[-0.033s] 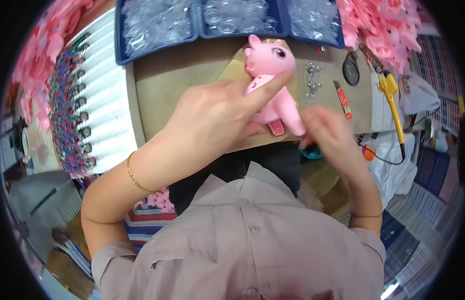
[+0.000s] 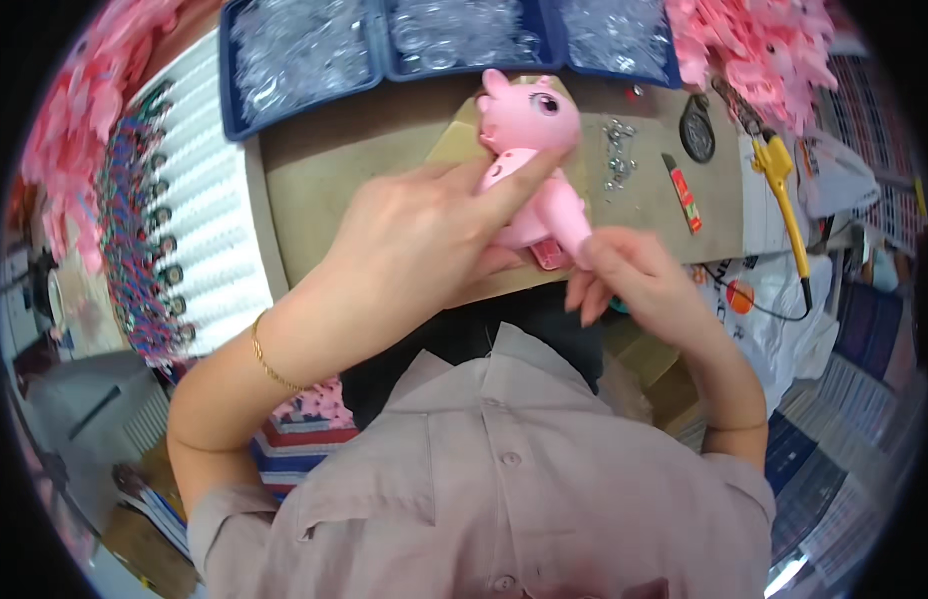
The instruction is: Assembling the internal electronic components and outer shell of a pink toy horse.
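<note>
A pink plastic toy animal (image 2: 530, 118) with a painted eye lies on the worktable's near half. My left hand (image 2: 414, 225) is closed around its body, the index finger stretched across below the head. At the toy's near right side, my right hand (image 2: 629, 270) pinches the tip of a pink leg (image 2: 564, 222) between thumb and fingers. A dark pink rectangular piece (image 2: 548, 254) shows at the underside by this leg. Part of the body is hidden under my left hand.
Blue trays (image 2: 379, 75) of clear plastic parts line the far edge. Small screws (image 2: 616, 155), a red cutter knife (image 2: 684, 195), a black oval object (image 2: 696, 130) and a yellow soldering iron (image 2: 776, 175) lie right. Wired components on white foam (image 2: 220, 200) stand left; pink parts (image 2: 753, 55) pile far right.
My right hand, blurred and beside the leg before, now pinches its tip. The left hand keeps its hold on the toy. The whole view has shifted slightly.
</note>
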Demonstrator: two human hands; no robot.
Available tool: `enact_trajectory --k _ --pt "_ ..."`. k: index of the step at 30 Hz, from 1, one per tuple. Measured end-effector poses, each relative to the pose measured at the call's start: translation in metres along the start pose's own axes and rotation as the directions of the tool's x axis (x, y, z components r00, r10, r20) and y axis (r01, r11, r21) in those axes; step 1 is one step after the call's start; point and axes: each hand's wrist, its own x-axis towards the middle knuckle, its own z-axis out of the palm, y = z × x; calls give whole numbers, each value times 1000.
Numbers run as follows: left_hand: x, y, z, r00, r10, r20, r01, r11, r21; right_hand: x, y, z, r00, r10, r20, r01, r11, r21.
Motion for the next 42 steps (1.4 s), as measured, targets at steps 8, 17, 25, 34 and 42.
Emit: enact_trajectory --k 8,17,25,34,42 --pt "8 11 -1 997 -53 -49 59 990 126 8 28 38 993 -112 -35 117 944 307" --pt "11 6 -3 998 -16 -57 23 991 131 29 22 -14 575 -818 1 446 312 -839" --pt "7 8 8 981 -3 -193 25 993 114 103 -65 -16 388 -920 -51 472 246 -846" --pt "6 7 13 992 42 -118 -15 975 221 128 -65 -2 600 -799 35 398 261 -879" --pt "5 6 11 989 -4 -150 25 990 141 115 -85 -27 692 -628 -356 718 648 255"
